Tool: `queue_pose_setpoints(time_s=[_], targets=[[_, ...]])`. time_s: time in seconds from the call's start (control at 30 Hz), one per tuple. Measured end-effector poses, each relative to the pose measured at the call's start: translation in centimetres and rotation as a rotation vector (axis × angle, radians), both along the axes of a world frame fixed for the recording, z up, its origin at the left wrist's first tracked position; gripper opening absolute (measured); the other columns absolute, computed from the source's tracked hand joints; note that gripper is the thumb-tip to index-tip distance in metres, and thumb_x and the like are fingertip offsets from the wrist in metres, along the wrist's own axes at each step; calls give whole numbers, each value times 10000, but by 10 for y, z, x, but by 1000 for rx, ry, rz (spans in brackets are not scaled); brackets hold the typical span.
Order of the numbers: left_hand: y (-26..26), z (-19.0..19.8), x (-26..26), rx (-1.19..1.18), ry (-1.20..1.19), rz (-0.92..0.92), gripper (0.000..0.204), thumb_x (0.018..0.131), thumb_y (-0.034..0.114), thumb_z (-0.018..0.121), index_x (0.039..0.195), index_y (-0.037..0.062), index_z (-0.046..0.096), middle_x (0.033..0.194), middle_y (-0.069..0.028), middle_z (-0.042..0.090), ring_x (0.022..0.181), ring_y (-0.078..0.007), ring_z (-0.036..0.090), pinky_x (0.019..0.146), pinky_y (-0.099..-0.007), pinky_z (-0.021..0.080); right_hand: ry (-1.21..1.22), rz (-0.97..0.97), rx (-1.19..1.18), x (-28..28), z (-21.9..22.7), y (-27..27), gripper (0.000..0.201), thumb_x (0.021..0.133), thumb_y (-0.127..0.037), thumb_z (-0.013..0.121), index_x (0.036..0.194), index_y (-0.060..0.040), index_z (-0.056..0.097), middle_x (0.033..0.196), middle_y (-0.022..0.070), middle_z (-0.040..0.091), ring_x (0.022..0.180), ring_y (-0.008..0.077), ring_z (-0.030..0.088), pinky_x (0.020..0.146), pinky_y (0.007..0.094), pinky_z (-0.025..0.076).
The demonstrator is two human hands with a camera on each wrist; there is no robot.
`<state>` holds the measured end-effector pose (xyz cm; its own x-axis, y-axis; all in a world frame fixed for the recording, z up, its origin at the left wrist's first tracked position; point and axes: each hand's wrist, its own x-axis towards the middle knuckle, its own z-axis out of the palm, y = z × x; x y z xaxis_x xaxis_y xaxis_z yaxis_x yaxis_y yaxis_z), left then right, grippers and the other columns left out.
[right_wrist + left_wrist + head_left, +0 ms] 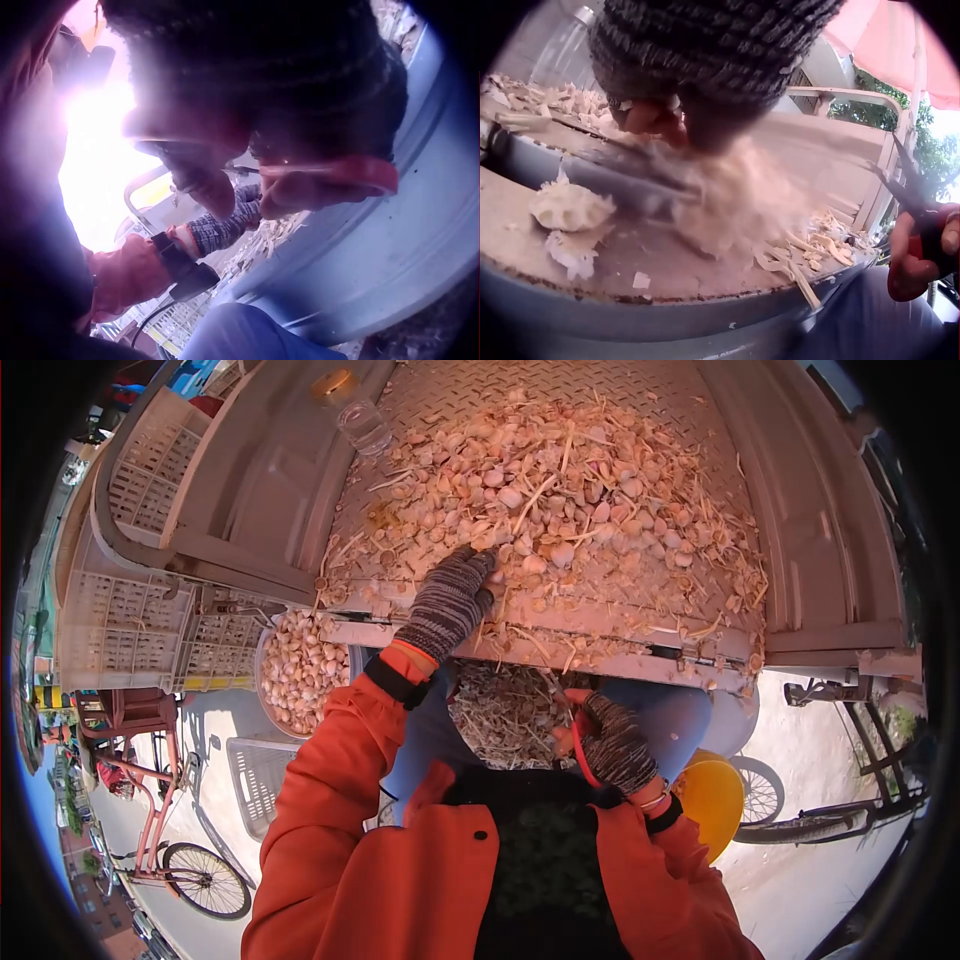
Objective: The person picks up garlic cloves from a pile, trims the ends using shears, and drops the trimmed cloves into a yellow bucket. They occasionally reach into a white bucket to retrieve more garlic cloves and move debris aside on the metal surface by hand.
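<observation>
My left hand (447,603), in a grey knitted glove with bare fingertips, lies at the front edge of the garlic pile (560,490) on a metal truck bed. Below this hand (705,75), pale husks (739,195) show blurred in the left wrist view; nothing gripped can be made out. My gloved right hand (615,745) grips red-handled shears (582,745) lower down, over my lap. Their dark blades (904,176) stand apart in the left wrist view. A garlic head (570,206) sits on the bed's ledge.
A tub of garlic (305,670) stands left of the bed, near plastic crates (125,615). Stems and scraps (505,715) fill a container between my knees. A lidded jar (362,425) stands at the back left. A yellow bucket (712,800) is at my right, with bicycles farther off.
</observation>
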<state>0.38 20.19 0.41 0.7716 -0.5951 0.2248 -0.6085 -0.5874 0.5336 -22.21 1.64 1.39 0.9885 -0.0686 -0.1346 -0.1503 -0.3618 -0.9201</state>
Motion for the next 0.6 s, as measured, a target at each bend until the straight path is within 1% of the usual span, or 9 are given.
queue_pose_setpoints(time_s=[0.07,0.13,0.17,0.2,0.27,0.3,0.4,0.53,0.6], targets=[[-6,-11,9,-20,-125,-22,230,792,141,694,992,38,645,891,-142,624,781,-332,614,707,-392,510,3,6,-50,4,2,-5,441,770,-122,765,1163,-43,583,730,-12,580,662,73,528,628,241,460],[-8,1,14,146,54,-9,222,808,191,696,955,33,642,861,-130,618,769,-292,615,711,-369,507,5,19,-94,0,-1,-6,443,777,-112,759,1175,-43,575,731,-22,586,662,72,528,631,241,461],[-9,14,16,163,302,34,209,832,190,673,913,2,631,807,-94,600,704,-209,581,655,-312,489,54,-15,40,-3,-8,-6,448,783,-98,754,1186,-39,567,738,-16,589,663,77,528,631,242,462],[-8,18,16,157,287,31,209,832,190,673,913,2,631,807,-94,600,704,-209,581,655,-312,489,95,-50,172,-2,-10,-7,453,789,-85,749,1197,-34,559,745,-11,591,663,82,528,631,243,464],[-5,24,6,-735,1119,294,205,844,175,653,921,-12,618,760,-41,555,648,-129,502,585,-250,435,-16,-77,152,2,-10,-5,463,787,-72,750,1205,-31,554,754,-5,589,666,81,529,628,239,464],[-4,29,-4,-1068,1469,117,196,861,143,617,974,-13,583,757,-14,525,627,-97,449,548,-221,388,-108,-97,137,4,-8,-3,473,786,-59,750,1212,-29,549,763,0,587,670,81,531,626,235,463],[-12,34,-47,-1365,1680,110,191,877,127,594,1019,6,549,746,-19,510,624,-99,443,533,-230,379,-88,-182,263,17,27,8,454,750,-149,791,1146,-30,604,733,2,540,662,82,495,615,245,445],[-16,43,-87,-1540,1628,-52,140,901,102,564,1016,29,533,817,-59,552,628,-97,449,528,-213,371,-386,-51,-391,27,50,4,433,741,-138,782,1134,-51,620,752,23,558,622,122,518,566,263,447],[-14,45,-96,-1495,1613,-45,124,907,93,555,1010,26,533,837,-73,569,632,-101,466,524,-214,371,-485,-64,-421,27,51,2,443,719,-137,776,1133,-80,629,739,51,536,617,178,521,578,303,452]])
